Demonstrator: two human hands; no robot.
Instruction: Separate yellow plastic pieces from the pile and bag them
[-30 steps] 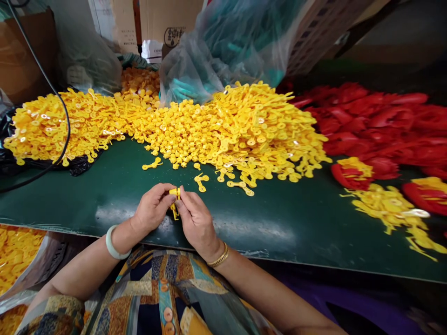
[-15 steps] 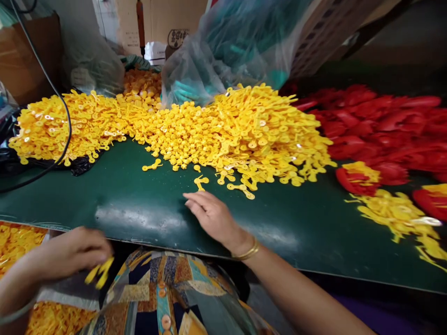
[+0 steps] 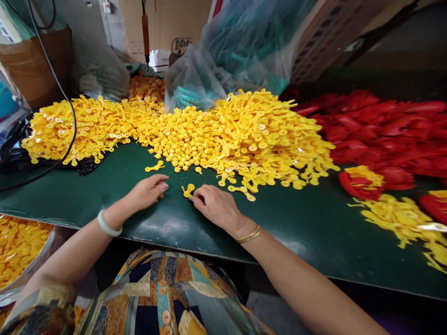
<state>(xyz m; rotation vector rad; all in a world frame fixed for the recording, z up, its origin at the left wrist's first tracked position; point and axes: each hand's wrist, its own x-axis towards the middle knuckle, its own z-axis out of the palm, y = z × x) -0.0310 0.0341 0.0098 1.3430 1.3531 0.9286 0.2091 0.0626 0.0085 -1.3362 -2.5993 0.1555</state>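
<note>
The green surface (image 3: pixel 84 195) carries the yellow pile (image 3: pixel 216 137) at its far side, likely for easy reach. Your left hand (image 3: pixel 146 191) is half-open; your right hand (image 3: pixel 219 208) pinches a yellow piece (image 3: pixel 189 189) by its near end between them, seemingly leaving the rest free.

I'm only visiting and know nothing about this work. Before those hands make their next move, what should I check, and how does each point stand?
1. Right hand has a part: ok, its fingertips are on a yellow piece.
2. Piece lifted off the green table: cannot tell from this angle.
3. Left hand free: cannot tell; nothing shows in it, but its palm is hidden.
4. More yellow parts close by: ok, a heap lies just beyond both hands.
5. Black cable away from the hands: ok, it hangs farther left, touching neither.
</note>
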